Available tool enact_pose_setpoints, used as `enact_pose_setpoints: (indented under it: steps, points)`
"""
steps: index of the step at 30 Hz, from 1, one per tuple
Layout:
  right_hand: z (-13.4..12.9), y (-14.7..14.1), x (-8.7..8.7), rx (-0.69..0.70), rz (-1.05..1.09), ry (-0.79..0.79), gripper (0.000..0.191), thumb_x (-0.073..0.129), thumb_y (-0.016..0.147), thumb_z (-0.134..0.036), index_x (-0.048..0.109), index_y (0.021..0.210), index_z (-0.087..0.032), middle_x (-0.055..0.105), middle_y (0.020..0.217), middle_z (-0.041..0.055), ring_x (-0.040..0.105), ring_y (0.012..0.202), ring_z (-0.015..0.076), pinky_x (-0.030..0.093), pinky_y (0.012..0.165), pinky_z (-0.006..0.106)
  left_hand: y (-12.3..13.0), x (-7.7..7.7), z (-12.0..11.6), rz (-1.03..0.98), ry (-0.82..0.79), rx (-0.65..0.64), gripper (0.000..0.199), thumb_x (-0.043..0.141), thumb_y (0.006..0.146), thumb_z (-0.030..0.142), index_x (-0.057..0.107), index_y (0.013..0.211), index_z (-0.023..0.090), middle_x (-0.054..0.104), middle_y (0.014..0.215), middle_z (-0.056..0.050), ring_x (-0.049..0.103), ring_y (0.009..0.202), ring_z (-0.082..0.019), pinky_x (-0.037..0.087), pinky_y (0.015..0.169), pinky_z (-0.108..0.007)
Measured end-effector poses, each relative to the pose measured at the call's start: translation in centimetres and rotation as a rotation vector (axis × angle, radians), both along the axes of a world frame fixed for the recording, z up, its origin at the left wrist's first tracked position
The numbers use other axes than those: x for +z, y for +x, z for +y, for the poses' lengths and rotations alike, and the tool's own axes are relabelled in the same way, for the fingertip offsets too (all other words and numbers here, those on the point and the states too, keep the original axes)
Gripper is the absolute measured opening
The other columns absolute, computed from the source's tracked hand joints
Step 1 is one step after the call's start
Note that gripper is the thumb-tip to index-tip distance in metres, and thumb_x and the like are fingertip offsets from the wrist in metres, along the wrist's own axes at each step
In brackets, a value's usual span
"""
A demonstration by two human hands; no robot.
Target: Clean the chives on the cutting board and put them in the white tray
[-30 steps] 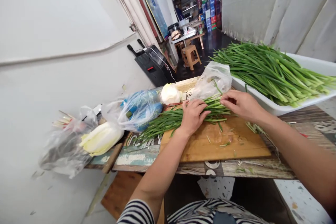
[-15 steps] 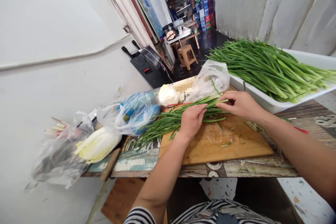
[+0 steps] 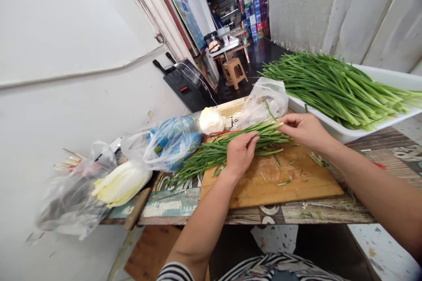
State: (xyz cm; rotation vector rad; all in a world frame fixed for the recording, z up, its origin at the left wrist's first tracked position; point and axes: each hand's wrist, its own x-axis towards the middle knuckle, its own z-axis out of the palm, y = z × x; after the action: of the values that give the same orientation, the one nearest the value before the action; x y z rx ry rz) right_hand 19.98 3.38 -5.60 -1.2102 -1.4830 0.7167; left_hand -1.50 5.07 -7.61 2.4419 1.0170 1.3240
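A loose bundle of long green stalks (image 3: pixel 211 153) lies across the back left part of the wooden cutting board (image 3: pixel 286 184), its leafy ends reaching past the board's left edge. My left hand (image 3: pixel 241 151) is closed on the bundle near its middle. At the pale ends of the stalks, my right hand (image 3: pixel 301 129) has thumb and fingertips pinched together on the stalk tips. Small green scraps (image 3: pixel 284 182) are scattered on the board. Behind my right hand, a white tray (image 3: pixel 332 131) holds a large heap of the same green stalks (image 3: pixel 339 85).
A clear plastic bag (image 3: pixel 265 99) and a round white vegetable (image 3: pixel 211 120) sit behind the board. To the left are a bag with blue contents (image 3: pixel 174 140), a pale cabbage (image 3: pixel 123 183) and another plastic bag (image 3: pixel 72 197) at the table's end.
My right hand has shifted slightly to the right along the stalk ends. My left hand has stayed nearly in place on the bundle.
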Motion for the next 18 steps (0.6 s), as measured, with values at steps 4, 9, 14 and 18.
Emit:
enact_pose_setpoints:
  steps: [4, 9, 14, 18]
  points:
    - [-0.3, 1.0, 0.9, -0.288, 0.021, 0.002, 0.045, 0.067, 0.078, -0.057, 0.059, 0.052, -0.02, 0.054, 0.048, 0.0005, 0.043, 0.044, 0.0112, 0.035, 0.045, 0.027, 0.0, 0.0, -0.1, 0.005, -0.016, 0.028, 0.021, 0.058, 0.093, 0.026, 0.074, 0.103, 0.017, 0.077, 0.091, -0.006, 0.072, 0.082, -0.016, 0.059, 0.08, -0.03]
    - [-0.7, 0.5, 0.9, -0.138, -0.157, 0.069, 0.045, 0.059, 0.083, -0.061, 0.07, 0.069, -0.02, 0.065, 0.063, 0.0033, 0.052, 0.054, 0.0143, 0.039, 0.052, 0.028, 0.1, 0.2, -0.2, 0.033, 0.016, 0.024, 0.021, 0.056, 0.094, 0.025, 0.074, 0.102, 0.016, 0.077, 0.092, -0.007, 0.072, 0.085, -0.017, 0.059, 0.08, -0.03]
    - [-1.0, -1.3, 0.2, 0.144, -0.306, 0.221, 0.038, 0.055, 0.089, -0.051, 0.071, 0.076, -0.02, 0.068, 0.072, 0.0037, 0.058, 0.066, 0.016, 0.045, 0.065, 0.029, 0.0, 0.2, -0.3, 0.146, 0.043, -0.007, 0.028, 0.055, 0.096, 0.029, 0.068, 0.117, 0.017, 0.075, 0.106, -0.008, 0.07, 0.093, -0.018, 0.056, 0.086, -0.031]
    - [-1.0, -0.5, 0.5, 0.091, -0.37, 0.179, 0.044, 0.044, 0.094, -0.05, 0.068, 0.071, -0.021, 0.065, 0.066, 0.0025, 0.056, 0.061, 0.0163, 0.042, 0.061, 0.03, -0.1, 0.4, -0.1, 0.244, 0.072, -0.051, 0.028, 0.046, 0.1, 0.027, 0.07, 0.112, 0.017, 0.073, 0.089, -0.007, 0.066, 0.083, -0.016, 0.053, 0.077, -0.028]
